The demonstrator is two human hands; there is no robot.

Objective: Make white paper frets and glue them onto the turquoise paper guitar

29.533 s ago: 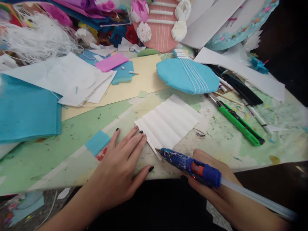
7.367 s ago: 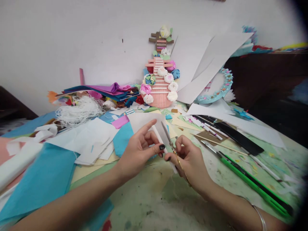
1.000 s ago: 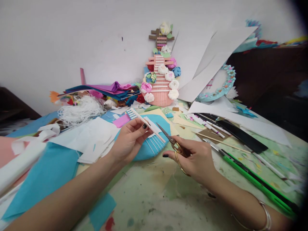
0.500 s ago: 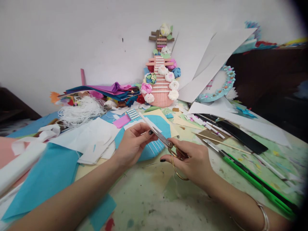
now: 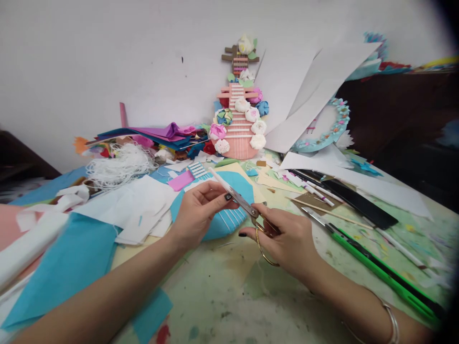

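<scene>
My left hand [image 5: 201,212] pinches a thin white paper stick [image 5: 219,178] between thumb and fingers, held above the table. My right hand [image 5: 287,236] grips small gold-handled scissors [image 5: 251,212], fingers through the loops; the blades lie against the stick close to my left thumb. Under both hands sits a blue rounded paper shape [image 5: 229,217] with white lines across it.
A pink paper guitar with paper flowers [image 5: 239,122] leans on the wall. Coloured paper stacks [image 5: 150,134], white string [image 5: 118,165] and white sheets [image 5: 132,205] fill the left. A green utility knife [image 5: 373,270], pens and a black strip [image 5: 358,203] lie right.
The scissors moved up and left from beside the stick until the blades met it near my left thumb. My left hand shifted slightly right and lower with the stick.
</scene>
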